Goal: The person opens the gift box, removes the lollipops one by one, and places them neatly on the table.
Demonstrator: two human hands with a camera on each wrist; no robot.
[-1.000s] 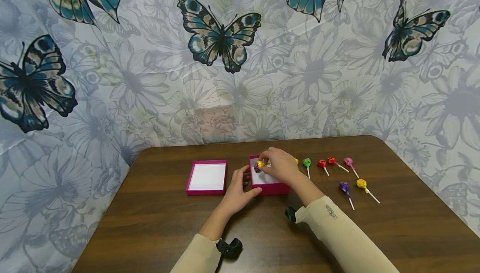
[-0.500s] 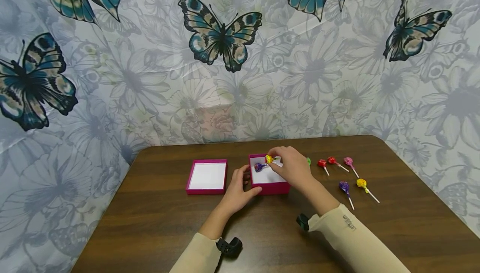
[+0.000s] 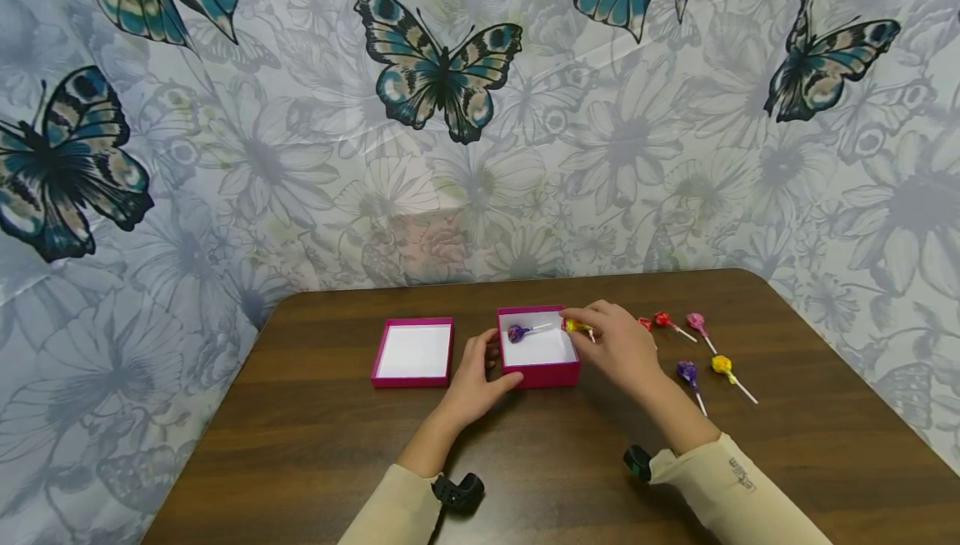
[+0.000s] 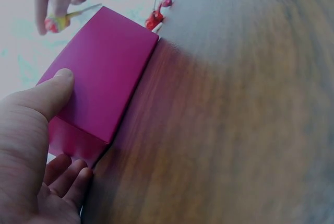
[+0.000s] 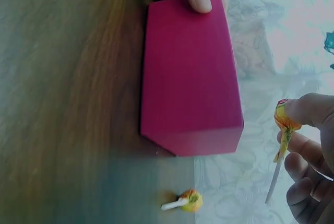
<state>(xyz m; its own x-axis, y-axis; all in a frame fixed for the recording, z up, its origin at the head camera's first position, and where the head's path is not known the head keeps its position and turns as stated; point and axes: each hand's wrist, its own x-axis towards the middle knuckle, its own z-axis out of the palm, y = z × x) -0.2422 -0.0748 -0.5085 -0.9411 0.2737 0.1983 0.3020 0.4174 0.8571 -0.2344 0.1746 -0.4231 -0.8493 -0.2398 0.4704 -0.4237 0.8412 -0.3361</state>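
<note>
My left hand [image 3: 476, 382] grips the front left corner of an open pink box [image 3: 551, 376], its thumb on the front wall and its fingers at the left side. A purple lollipop [image 3: 516, 333] lies inside on the white bottom, stick to the right. Over the box's right rim, my right hand [image 3: 622, 345] pinches a yellow and red lollipop [image 5: 286, 117] by its head, its stick pointing down in the right wrist view. Beside the box a second yellow-orange lollipop [image 5: 192, 200] lies on the table; in the head view my right hand hides it.
Left of the box lies a pink lid [image 3: 412, 353], white side up. On the table's right are red lollipops [image 3: 662, 319], a pink one [image 3: 695, 322], a purple one [image 3: 686, 371] and a yellow one [image 3: 722, 364]. A butterfly-patterned cloth [image 3: 300, 153] hangs behind the table [image 3: 300, 445].
My right hand has moved right with the yellow and red lollipop, from over the box's left part to its right rim, uncovering the purple lollipop. My left hand has stayed in place.
</note>
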